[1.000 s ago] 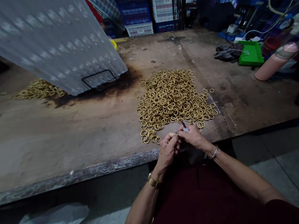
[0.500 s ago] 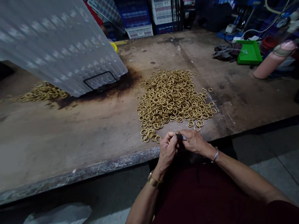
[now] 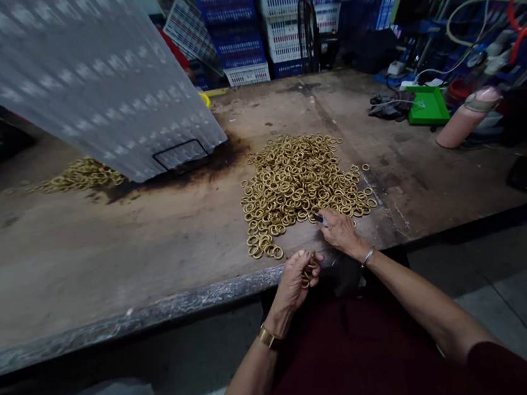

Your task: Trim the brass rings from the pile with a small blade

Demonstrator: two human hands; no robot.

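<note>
A stained brown wooden worktop (image 3: pixel 75 257) is carrying a heap of gold-coloured round rings (image 3: pixel 297 178) right of centre, while blue and white slatted plastic crates (image 3: pixel 238 38) are standing at the far side. The right hand (image 3: pixel 341 233) is now sitting farther from the left hand (image 3: pixel 296 276) than 0.5 s ago, beside the heap's near edge, its grip pinching a slim grey dark-tipped tool (image 3: pixel 324 221). The left grip is curling around several loose rings (image 3: pixel 308 275) over the worktop's near edge.
</note>
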